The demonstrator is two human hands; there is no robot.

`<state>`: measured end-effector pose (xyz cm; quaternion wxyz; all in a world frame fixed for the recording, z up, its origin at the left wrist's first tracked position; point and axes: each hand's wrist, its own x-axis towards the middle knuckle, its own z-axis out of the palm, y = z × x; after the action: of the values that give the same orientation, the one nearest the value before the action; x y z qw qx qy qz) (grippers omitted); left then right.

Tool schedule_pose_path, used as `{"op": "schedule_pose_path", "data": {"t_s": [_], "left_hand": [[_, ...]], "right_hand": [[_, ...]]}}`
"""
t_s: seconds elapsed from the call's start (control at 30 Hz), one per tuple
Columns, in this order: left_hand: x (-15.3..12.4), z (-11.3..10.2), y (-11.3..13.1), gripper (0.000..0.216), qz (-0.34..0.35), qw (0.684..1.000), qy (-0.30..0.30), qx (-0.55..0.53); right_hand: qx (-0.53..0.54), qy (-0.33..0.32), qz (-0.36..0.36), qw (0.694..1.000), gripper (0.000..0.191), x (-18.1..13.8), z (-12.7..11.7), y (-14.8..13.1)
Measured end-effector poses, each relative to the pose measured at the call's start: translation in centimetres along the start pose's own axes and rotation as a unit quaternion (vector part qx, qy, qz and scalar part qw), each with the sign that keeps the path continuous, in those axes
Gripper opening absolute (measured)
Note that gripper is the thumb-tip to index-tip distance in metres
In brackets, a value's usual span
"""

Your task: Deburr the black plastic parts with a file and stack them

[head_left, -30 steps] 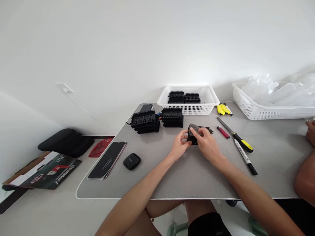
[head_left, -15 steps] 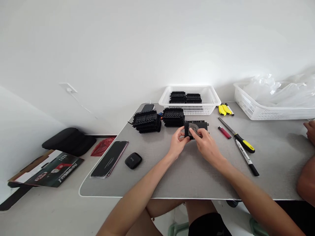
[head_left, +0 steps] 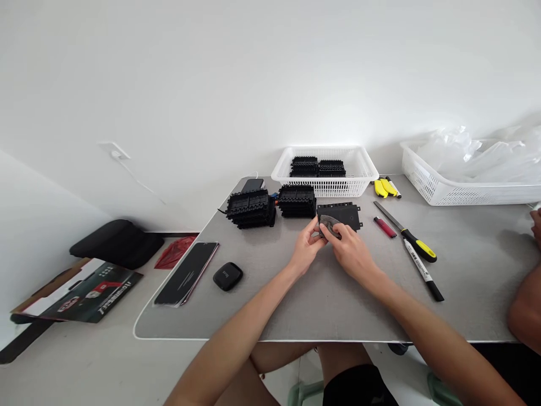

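Observation:
My left hand (head_left: 307,247) grips the near left corner of a flat black plastic panel (head_left: 347,215) with small tabs along its edges. Pressed against that panel is a thin grey-brown piece, perhaps sandpaper or cloth (head_left: 330,221), under the fingers of my right hand (head_left: 351,248). My right fingers are closed on this piece, and its exact kind is unclear. Just left of the panel stand two stacks of similar black panels, a nearer stack (head_left: 251,207) and another stack (head_left: 296,201).
Behind is a white basket (head_left: 325,187) holding more black panels. To the right lie a file (head_left: 416,243), a marker (head_left: 422,272), a red lighter (head_left: 384,226) and yellow-handled tools (head_left: 384,188). A phone (head_left: 186,273) and black case (head_left: 228,276) lie left. Another person's arm (head_left: 526,307) rests at right.
The black panel has tilted, showing more of its face on the right. My right hand and the grey-brown piece have slid slightly left and down across it.

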<state>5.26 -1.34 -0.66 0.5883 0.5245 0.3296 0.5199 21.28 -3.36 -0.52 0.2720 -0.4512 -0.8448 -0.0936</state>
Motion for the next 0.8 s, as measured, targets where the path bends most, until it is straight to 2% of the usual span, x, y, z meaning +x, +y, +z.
{"op": "schedule_pose_path", "data": {"t_s": [0.1, 0.2, 0.33, 0.4, 0.5, 0.63, 0.8], "left_hand": [[0.1, -0.4, 0.1, 0.064, 0.006, 1.0, 0.003, 0.004], [0.2, -0.7, 0.1, 0.065, 0.013, 1.0, 0.009, 0.01], [0.1, -0.2, 0.1, 0.06, 0.02, 1.0, -0.015, 0.01], [0.1, -0.2, 0.1, 0.058, 0.029, 0.999, -0.012, 0.012], [0.1, -0.7, 0.2, 0.059, 0.028, 0.999, 0.028, 0.022], [0.1, -1.1, 0.2, 0.05, 0.023, 0.995, 0.072, 0.067], [0.2, -1.0, 0.0, 0.038, 0.067, 0.987, 0.051, 0.135]], "right_hand": [[-0.017, -0.014, 0.02, 1.0, 0.05, -0.2, -0.1, 0.8], [-0.015, 0.018, 0.062, 0.998, 0.05, -0.4, -0.1, 1.5], [-0.002, 0.012, -0.029, 1.0, 0.052, -0.1, 0.0, 1.0], [-0.006, 0.0, -0.047, 0.999, 0.052, -0.1, 0.1, 1.1], [-0.003, 0.027, 0.013, 1.0, 0.049, -0.3, 0.1, 2.4], [0.05, 0.123, 0.11, 0.985, 0.05, -0.7, 0.0, 3.7], [0.103, 0.118, 0.088, 0.984, 0.053, -0.4, -0.2, 2.7]]}}
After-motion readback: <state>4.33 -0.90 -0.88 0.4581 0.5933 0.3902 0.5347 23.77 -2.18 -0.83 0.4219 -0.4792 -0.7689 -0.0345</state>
